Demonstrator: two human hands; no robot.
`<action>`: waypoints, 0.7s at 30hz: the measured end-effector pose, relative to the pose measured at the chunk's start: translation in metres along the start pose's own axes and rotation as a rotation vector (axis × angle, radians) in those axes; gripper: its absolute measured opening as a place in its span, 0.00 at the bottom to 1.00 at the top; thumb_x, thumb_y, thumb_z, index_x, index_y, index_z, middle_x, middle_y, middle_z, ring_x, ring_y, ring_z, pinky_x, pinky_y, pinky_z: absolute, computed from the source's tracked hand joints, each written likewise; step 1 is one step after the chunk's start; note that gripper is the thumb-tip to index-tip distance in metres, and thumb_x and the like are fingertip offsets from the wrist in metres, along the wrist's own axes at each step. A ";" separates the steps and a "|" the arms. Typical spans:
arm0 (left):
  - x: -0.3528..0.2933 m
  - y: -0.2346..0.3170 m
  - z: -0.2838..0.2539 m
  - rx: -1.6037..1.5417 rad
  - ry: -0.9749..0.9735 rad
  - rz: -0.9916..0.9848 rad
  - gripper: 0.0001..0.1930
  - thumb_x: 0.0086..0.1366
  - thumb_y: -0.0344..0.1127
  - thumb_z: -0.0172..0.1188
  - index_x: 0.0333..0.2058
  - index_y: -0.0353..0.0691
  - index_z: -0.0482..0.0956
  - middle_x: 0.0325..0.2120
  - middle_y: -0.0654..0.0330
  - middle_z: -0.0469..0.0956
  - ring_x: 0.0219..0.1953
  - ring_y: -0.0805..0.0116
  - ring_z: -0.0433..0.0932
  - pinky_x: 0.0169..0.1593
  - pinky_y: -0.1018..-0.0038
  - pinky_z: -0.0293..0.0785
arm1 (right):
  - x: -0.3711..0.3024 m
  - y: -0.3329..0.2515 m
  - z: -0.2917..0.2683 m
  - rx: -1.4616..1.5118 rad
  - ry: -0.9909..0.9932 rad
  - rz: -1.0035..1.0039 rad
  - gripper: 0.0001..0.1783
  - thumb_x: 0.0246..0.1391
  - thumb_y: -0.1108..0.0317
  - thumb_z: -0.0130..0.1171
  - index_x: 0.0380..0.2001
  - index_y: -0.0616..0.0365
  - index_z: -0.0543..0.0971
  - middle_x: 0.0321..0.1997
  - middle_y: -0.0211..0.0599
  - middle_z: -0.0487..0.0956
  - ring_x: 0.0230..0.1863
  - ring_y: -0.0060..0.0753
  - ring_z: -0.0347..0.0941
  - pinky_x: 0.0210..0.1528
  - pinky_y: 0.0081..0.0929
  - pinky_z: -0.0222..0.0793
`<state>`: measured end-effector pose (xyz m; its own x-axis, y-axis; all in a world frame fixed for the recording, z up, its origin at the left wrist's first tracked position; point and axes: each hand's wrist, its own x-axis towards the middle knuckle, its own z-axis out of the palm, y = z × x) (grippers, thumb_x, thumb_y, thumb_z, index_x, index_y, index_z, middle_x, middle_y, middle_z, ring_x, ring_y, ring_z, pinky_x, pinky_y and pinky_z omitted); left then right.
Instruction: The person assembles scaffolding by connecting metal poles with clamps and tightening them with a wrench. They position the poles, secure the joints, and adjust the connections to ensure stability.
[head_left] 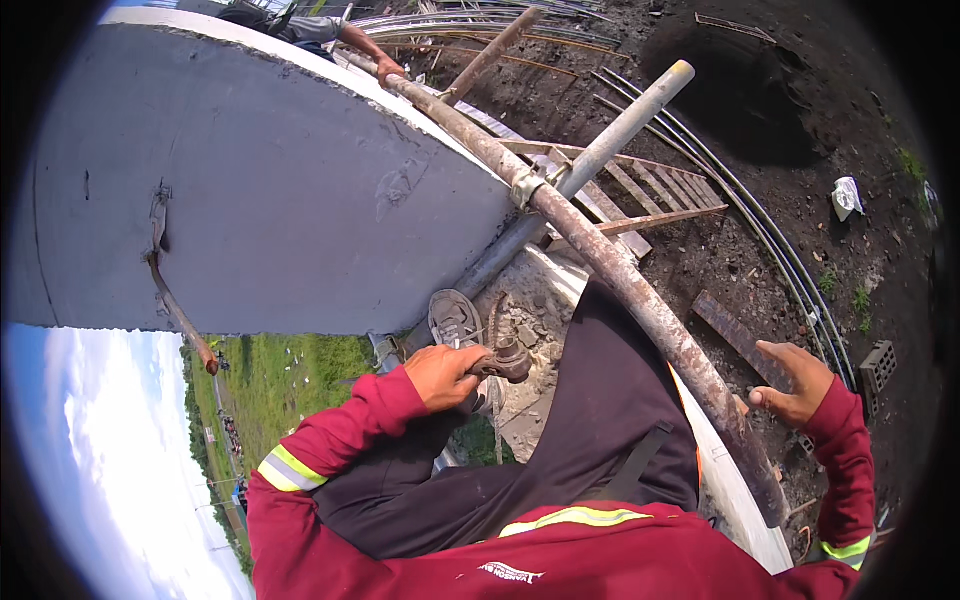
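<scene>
My left hand point(445, 377) is closed around a rusty scaffold clamp point(508, 360), held just above my grey shoe point(455, 318). Fingers apart, my right hand point(797, 388) is open and holds nothing. It is to the right of a long, rust-stained scaffold pipe point(620, 262) that slants across in front of me. A fitted clamp point(527, 187) joins this pipe to a grey crossing pipe point(630, 125). At the far end, another person's hand point(388, 70) rests on the slanting pipe.
A big grey concrete wall point(260, 190) rises at the left, with a bent rod point(170, 285) sticking out. Below lie a wooden ladder-like frame point(650, 195), curved metal rods point(770, 235), a hollow block point(878, 368) and a white bag point(846, 198). Rubble point(530, 330) lies near my foot.
</scene>
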<state>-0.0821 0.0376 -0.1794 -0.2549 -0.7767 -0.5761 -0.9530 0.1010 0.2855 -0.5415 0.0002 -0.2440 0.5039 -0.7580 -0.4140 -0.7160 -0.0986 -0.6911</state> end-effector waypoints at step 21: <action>0.013 -0.028 0.015 -0.052 -0.032 0.029 0.16 0.50 0.33 0.51 0.40 0.39 0.72 0.26 0.48 0.75 0.30 0.47 0.74 0.35 0.60 0.70 | 0.267 -0.043 0.082 0.769 0.034 -0.094 0.34 0.47 0.47 0.58 0.49 0.65 0.69 0.43 0.47 0.75 0.43 0.34 0.72 0.46 0.26 0.67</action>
<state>-0.0617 0.0340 -0.2066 -0.2884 -0.7532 -0.5912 -0.9356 0.0903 0.3413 -0.3364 -0.1449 -0.3730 0.5218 -0.7895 -0.3232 -0.1282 0.3020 -0.9446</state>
